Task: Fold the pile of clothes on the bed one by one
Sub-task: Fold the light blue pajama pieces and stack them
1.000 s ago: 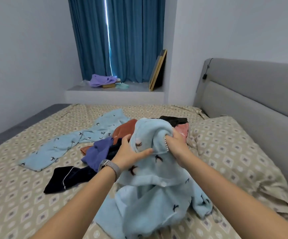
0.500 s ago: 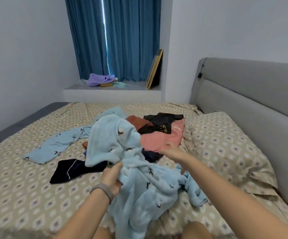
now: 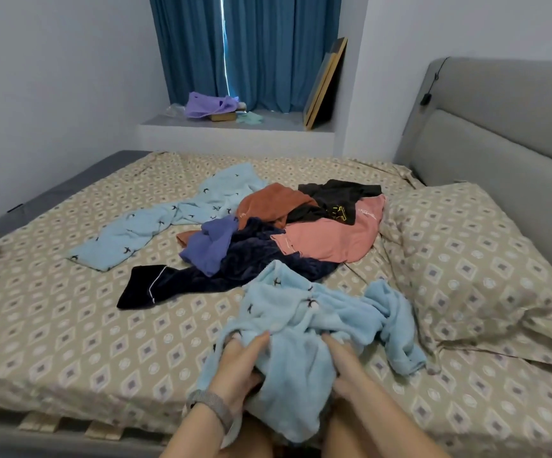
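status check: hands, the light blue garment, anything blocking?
Left hand and right hand both grip the light blue garment, bunched at the near bed edge. Unfolded. Pile lies just beyond; nothing blocking.

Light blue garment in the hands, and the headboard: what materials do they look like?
Light blue garment: looks like fleece or plush knit, matte and fuzzy, bunching in thick soft folds, printed with small dark birds. Both the left hand and right hand grip it. Headboard: grey upholstery, probably woven fabric over padding; matte, smooth, with a stitched panel seam.
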Demonstrator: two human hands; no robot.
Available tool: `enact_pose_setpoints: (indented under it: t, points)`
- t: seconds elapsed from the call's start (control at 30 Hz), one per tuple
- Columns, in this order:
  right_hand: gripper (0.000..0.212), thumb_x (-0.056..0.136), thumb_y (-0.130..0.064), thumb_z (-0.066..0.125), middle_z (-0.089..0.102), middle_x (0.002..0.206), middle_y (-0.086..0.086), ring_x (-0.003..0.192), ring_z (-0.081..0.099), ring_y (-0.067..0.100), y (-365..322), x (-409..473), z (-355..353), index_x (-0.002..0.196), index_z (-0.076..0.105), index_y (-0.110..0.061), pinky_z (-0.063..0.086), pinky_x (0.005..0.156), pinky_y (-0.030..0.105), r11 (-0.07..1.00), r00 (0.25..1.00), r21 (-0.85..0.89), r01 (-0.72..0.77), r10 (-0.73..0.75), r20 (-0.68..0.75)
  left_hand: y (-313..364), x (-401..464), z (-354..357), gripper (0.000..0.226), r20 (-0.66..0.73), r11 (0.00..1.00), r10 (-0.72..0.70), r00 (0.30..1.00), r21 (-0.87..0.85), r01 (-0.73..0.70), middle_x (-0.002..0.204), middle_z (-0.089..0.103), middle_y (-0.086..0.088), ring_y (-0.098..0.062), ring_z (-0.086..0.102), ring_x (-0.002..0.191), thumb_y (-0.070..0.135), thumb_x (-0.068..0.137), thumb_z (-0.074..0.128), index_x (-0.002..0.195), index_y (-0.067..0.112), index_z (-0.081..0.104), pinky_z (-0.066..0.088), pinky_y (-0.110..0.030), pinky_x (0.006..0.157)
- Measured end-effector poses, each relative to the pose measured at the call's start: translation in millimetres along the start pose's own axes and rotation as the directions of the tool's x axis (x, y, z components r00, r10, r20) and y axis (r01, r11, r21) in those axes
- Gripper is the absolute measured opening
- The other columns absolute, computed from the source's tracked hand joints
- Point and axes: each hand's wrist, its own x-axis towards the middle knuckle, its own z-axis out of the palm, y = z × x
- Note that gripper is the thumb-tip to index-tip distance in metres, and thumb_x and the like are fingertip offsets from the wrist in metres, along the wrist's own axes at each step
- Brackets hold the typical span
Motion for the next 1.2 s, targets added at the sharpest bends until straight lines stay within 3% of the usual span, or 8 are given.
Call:
enact_pose_setpoints:
  t: [0.17, 0.3, 0.5, 0.67, 0.8, 0.93, 1.07, 1.2]
  points:
    - [0.068, 0.07, -0.054, 0.077, 0.07, 0.113, 0.008, 0.102, 0.066, 0.027, -76.4, 2.3, -37.4, 0.123, 0.062, -0.015, 0.053, 0.094, 0.043, 0.938, 1.0, -0.347, -0.019, 0.024, 0.012, 40.4, -5.0, -17.5, 0.046, 0.051, 0.747, 0.108, 0.993, 0.655, -0.115, 0.069, 0.073, -0.002, -0.014, 0.07, 0.067, 0.046, 0.091, 0.059, 0.072, 0.005, 0.072, 0.059, -0.03, 0.069]
    - [0.099, 0.079, -0.058, 0.07, 0.032, 0.151, 0.004, 0.127, 0.045, 0.026, -93.9, -1.3, -66.1, 0.152, 0.014, -0.025, 0.041, 0.098, 0.034, 0.711, 0.998, -0.703, 0.031, -0.058, -0.016, 45.2, 30.3, -23.3, 0.039, -0.026, 0.435, 0.449, 0.893, 0.88, -0.193, 0.074, 0.068, 0.006, -0.018, 0.063, 0.072, 0.051, 0.086, 0.061, 0.074, 0.014, 0.066, 0.049, -0.03, 0.063]
    - [0.086, 0.073, -0.08, 0.057, 0.05, 0.139, -0.002, 0.118, 0.052, 0.018, -14.6, -4.5, -93.7, 0.132, 0.053, -0.017, 0.041, 0.096, 0.028, 0.443, 0.993, -0.896, -0.038, 0.113, 0.014, -53.2, 81.4, -34.9, 0.123, -0.064, 0.077, -0.123, 0.99, 0.994, 0.074, 0.147, 0.031, -0.01, -0.033, 0.04, 0.13, 0.091, 0.054, 0.05, 0.152, 0.029, 0.008, 0.039, -0.044, 0.105]
    - [0.088, 0.079, -0.079, 0.047, 0.047, 0.145, 0.004, 0.129, 0.047, 0.024, 26.7, -16.3, -123.2, 0.141, 0.042, -0.017, 0.038, 0.106, 0.036, 0.592, 0.992, -0.796, -0.124, 0.053, -0.115, -72.4, 72.8, -52.3, 0.054, 0.055, 0.021, 0.168, 0.984, 0.998, -0.059, 0.098, 0.061, 0.001, -0.023, 0.062, 0.091, 0.066, 0.081, 0.047, 0.124, 0.033, 0.045, 0.052, -0.036, 0.076]
    - [0.094, 0.08, -0.082, 0.038, 0.03, 0.156, 0.002, 0.139, 0.036, 0.022, 7.0, -21.5, -121.9, 0.15, 0.028, -0.019, 0.03, 0.11, 0.033, 0.461, 0.959, -0.88, -0.113, 0.282, 0.025, -31.5, 57.4, -50.3, 0.053, 0.104, -0.201, -0.273, 0.956, 0.966, -0.162, 0.103, 0.066, 0.002, -0.016, 0.062, 0.086, 0.07, 0.082, 0.051, 0.107, 0.024, 0.058, 0.049, -0.024, 0.068]
    - [0.067, 0.089, -0.074, 0.031, 0.055, 0.118, 0.001, 0.113, 0.053, 0.019, -43.6, -9.0, -110.4, 0.116, 0.062, -0.021, 0.039, 0.088, 0.025, 0.271, 0.961, -0.962, -0.031, 0.273, 0.046, 27.8, 45.6, -32.3, 0.049, 0.003, -0.08, -0.553, 0.833, 0.995, -0.057, 0.08, 0.072, 0.002, -0.014, 0.069, 0.065, 0.063, 0.085, 0.058, 0.098, 0.017, 0.068, 0.055, -0.024, 0.063]
    - [0.034, 0.095, -0.044, 0.055, 0.062, 0.101, 0.006, 0.101, 0.059, 0.024, -74.5, 50.5, -118.4, 0.099, 0.062, -0.011, 0.042, 0.08, 0.033, 0.405, 0.936, -0.904, 0.136, -0.353, -0.017, 36.9, 103.5, -11.4, 0.033, 0.109, 0.007, 0.139, 0.984, 0.994, -0.111, 0.091, 0.066, 0.001, -0.022, 0.066, 0.096, 0.046, 0.092, 0.055, 0.105, 0.018, 0.068, 0.051, -0.032, 0.082]
    - [0.04, 0.095, -0.028, 0.058, 0.064, 0.111, 0.013, 0.097, 0.057, 0.024, -73.7, 106.2, -119.4, 0.129, 0.051, -0.007, 0.04, 0.078, 0.03, 0.429, 0.922, -0.896, 0.113, -0.381, -0.066, 5.4, 169.1, 18.2, 0.055, 0.003, 0.219, 0.283, 0.959, 0.973, -0.068, 0.129, 0.055, -0.012, -0.029, 0.056, 0.113, 0.04, 0.088, 0.063, 0.134, 0.016, 0.046, 0.047, -0.036, 0.092]
